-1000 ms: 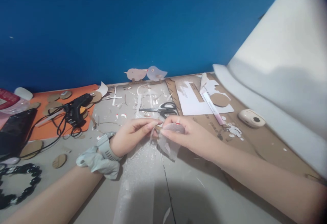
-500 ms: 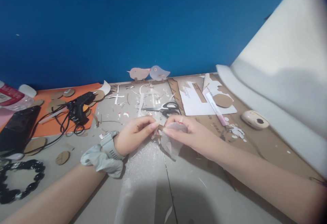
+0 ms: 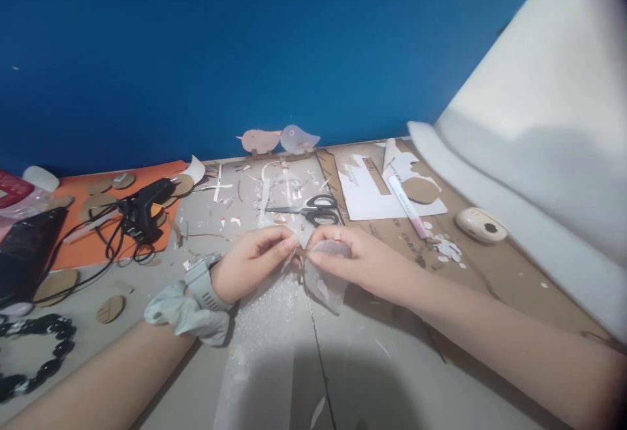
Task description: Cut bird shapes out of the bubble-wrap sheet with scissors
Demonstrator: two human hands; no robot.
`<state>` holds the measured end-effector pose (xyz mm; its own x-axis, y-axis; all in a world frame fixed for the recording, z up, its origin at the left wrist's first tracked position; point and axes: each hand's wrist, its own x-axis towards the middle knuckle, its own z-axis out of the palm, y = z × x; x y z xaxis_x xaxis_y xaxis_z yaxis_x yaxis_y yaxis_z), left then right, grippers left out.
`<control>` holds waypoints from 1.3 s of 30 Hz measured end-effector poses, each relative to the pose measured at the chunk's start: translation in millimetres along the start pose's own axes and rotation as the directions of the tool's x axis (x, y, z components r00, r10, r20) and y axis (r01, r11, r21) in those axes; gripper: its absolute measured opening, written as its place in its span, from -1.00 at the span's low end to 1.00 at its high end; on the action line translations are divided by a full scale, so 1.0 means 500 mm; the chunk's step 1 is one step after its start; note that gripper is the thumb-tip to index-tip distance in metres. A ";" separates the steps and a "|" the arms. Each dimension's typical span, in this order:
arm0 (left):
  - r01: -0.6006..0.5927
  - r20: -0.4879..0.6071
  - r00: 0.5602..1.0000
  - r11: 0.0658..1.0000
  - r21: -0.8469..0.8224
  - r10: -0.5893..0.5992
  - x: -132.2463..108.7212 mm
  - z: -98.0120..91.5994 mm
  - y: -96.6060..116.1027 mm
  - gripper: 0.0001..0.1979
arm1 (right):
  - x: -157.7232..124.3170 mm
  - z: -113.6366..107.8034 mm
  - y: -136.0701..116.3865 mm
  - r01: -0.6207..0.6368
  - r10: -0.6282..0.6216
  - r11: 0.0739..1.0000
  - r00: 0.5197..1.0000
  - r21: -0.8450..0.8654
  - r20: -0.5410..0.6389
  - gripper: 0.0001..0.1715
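My right hand pinches a small greyish paper bird shape, which hangs partly below the fingers. Close beside it on the left, my left hand has its thumb and forefinger pressed together; what lies between them is too small to make out. A bit of brown card shows between the two hands. Just beyond the fingers lie black-handled scissors, blades toward the left. A strip of clear bubble wrap runs beneath my left hand toward me.
Two paper birds stand by the blue wall. A black glue gun with its cable rests on orange card at left. To the right are white paper, a marker and a cream oval device.
The view has shifted slightly, so the surroundings appear a little further left. My fingertips have parted slightly, and the brown card strip between them shows less.
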<state>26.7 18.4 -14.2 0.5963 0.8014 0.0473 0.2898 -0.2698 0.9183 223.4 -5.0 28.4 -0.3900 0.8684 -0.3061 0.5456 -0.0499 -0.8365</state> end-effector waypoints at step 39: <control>-0.041 0.040 0.999 0.993 0.113 0.037 -0.007 0.006 0.009 -0.65 | 0.010 0.012 0.029 0.131 -0.137 0.986 0.989 -0.100 -0.058 -0.85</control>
<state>28.3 12.6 -11.4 0.6360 0.7689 0.0656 0.3474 -0.3612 0.8653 224.8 -4.2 11.8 -0.4177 0.8941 -0.1617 0.5609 0.1137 -0.8201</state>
